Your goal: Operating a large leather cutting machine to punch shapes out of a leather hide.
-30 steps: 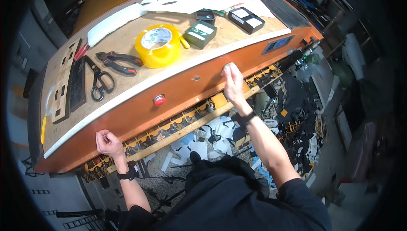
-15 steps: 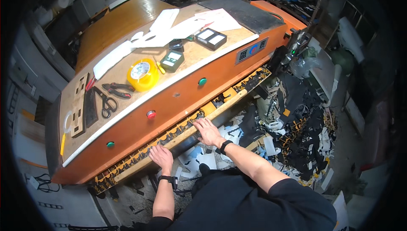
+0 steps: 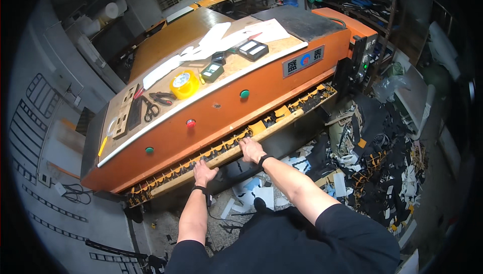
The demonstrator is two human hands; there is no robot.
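Both hands sit on the long wooden board [image 3: 236, 149] that runs along the front of the big orange machine [image 3: 226, 108], just below its row of orange cutouts [image 3: 302, 104]. The left hand [image 3: 204, 172] lies palm-down on the board toward its left part, fingers curled over the top edge, and the right hand [image 3: 250, 149] rests a little farther right, also flat with the fingers hooked over the edge; neither is a tight fist, more a pressing hold on the wood. The board lies tilted across the picture, lower at the left end and higher toward the right, close against the machine's lower lip. To handle it well, I judge the hands should press evenly so the board moves square to the machine and does not skew (the right end reaches far past both hands, so it could swing). Fingers are best kept on the top and near face, away from the gap under the orange panel. Round buttons [image 3: 190, 122] sit just above on the panel, so wrists should stay low. Up on the tabletop [image 3: 166, 42] lie a yellow tape roll [image 3: 184, 84] and scissors [image 3: 149, 109], well apart from the hands. Scraps [image 3: 382, 173] litter the floor to the right.
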